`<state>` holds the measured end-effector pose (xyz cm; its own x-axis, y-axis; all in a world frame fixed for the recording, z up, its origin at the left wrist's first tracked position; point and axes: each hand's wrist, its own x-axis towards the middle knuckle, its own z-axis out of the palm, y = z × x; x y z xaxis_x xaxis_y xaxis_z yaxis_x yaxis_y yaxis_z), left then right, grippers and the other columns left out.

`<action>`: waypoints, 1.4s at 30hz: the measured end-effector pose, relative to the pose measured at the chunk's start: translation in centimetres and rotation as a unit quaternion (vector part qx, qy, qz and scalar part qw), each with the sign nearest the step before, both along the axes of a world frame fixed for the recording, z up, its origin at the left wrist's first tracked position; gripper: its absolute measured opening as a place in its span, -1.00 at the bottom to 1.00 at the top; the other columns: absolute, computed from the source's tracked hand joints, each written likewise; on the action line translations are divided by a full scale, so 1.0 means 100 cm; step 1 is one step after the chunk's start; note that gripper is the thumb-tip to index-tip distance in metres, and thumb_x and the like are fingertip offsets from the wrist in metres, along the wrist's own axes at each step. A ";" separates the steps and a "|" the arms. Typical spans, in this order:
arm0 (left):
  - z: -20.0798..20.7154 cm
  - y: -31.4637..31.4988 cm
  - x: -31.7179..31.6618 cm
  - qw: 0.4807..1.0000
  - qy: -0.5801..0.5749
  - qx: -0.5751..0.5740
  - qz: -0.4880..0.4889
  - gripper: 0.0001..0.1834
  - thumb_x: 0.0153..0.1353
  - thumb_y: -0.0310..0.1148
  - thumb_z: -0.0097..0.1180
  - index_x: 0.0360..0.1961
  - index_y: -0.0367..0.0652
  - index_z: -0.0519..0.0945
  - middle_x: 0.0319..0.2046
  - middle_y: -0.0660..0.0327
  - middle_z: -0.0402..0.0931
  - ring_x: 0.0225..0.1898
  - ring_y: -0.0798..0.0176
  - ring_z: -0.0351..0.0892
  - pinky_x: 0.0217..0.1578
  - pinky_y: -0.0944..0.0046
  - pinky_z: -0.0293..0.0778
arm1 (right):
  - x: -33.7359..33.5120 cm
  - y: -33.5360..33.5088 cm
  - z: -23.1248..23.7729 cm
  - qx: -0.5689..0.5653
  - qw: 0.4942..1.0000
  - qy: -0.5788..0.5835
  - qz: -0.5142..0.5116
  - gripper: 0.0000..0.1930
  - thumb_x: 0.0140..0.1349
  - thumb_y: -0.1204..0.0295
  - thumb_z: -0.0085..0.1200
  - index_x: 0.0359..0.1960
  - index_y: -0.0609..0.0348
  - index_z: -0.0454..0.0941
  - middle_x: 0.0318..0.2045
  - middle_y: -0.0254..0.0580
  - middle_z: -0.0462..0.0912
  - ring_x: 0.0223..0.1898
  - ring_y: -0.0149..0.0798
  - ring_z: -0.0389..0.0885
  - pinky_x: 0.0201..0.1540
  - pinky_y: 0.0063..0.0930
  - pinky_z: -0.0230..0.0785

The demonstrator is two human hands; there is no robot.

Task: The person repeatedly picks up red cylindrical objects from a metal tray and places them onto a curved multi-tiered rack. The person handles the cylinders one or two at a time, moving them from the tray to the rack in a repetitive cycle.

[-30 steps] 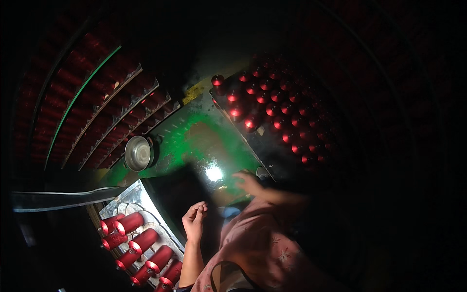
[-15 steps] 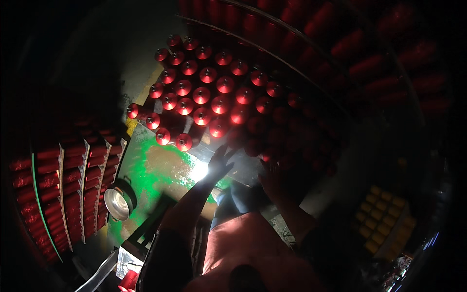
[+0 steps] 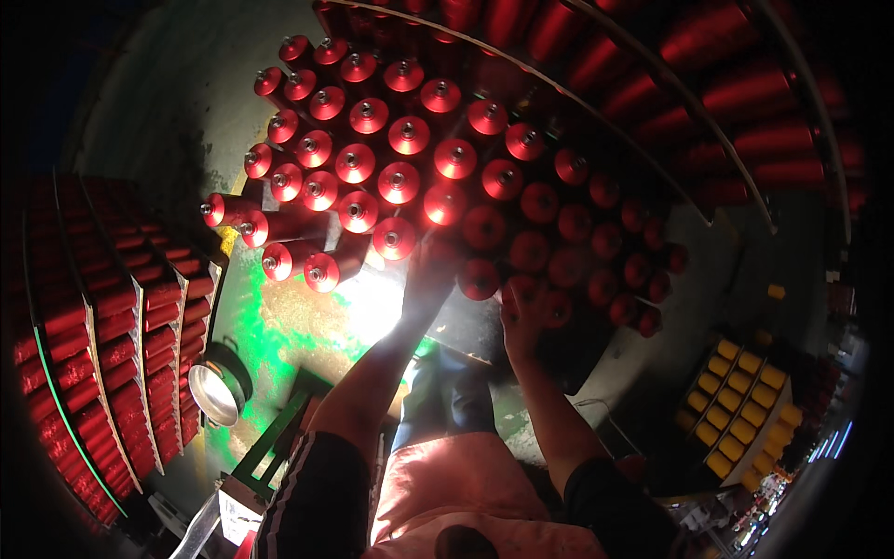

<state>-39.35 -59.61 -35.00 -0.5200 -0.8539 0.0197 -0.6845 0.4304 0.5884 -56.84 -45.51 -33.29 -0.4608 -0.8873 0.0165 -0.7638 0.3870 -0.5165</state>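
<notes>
One pink apron (image 3: 456, 484) up close, just this side of the table (image 3: 468, 328)! Right hand (image 3: 523, 312) at the table's near edge, fingers in shadow among the front cylinders (image 3: 399, 183), can't tell if they're clamped; left hand (image 3: 430, 270) at that edge too, blurred in glare, fingers unreadable. Red cylinders crowd the table, upright. Left of it, a pot (image 3: 214, 396), then the left rack (image 3: 141, 317); right of it, yellow pieces (image 3: 742, 405); beyond it, the far rack (image 3: 722, 140), loaded red.

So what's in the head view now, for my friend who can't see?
A person's left hand and right hand are at the edge of crowded upright red cylinders. At left are a cylinder rack and a metal pot.
</notes>
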 end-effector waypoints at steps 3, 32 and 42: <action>0.004 0.002 0.005 0.999 0.022 0.036 0.000 -0.40 0.00 -0.46 0.26 0.11 0.32 0.60 0.33 -0.05 0.13 0.30 -0.27 0.16 0.24 -0.07 0.31 | 0.001 -0.005 0.000 0.030 0.998 0.047 0.025 -0.30 0.02 0.37 0.33 0.28 -0.22 0.43 0.40 0.34 0.08 0.36 0.36 0.12 0.37 0.13 0.04; 0.343 0.254 0.401 0.587 0.455 -0.006 0.670 -0.53 0.30 -0.34 0.13 0.22 -0.25 0.51 -0.02 0.10 0.61 0.05 0.25 0.58 0.07 0.26 0.53 | 0.137 -0.105 0.249 0.094 0.844 -0.378 0.368 -0.44 0.22 0.45 0.12 0.29 0.25 0.40 0.15 -0.14 0.52 0.18 -0.29 0.44 0.30 -0.35 0.23; 0.341 0.281 0.690 0.389 0.680 -0.231 0.577 -0.50 0.38 0.02 -0.08 0.16 -0.10 0.45 0.04 0.07 0.53 -0.02 0.12 0.61 -0.12 0.09 0.65 | 0.613 -0.164 0.262 0.273 0.396 -0.827 0.292 -0.29 0.34 0.03 -0.02 0.48 -0.12 0.08 0.32 -0.20 0.35 0.34 -0.04 0.31 0.33 0.16 0.17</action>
<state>29.62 -31.53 -0.90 0.9639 -0.2451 -0.1040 0.2305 0.5727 0.7867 4.46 -61.87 -7.12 0.8446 -0.5148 -0.1469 0.4033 0.7923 -0.4578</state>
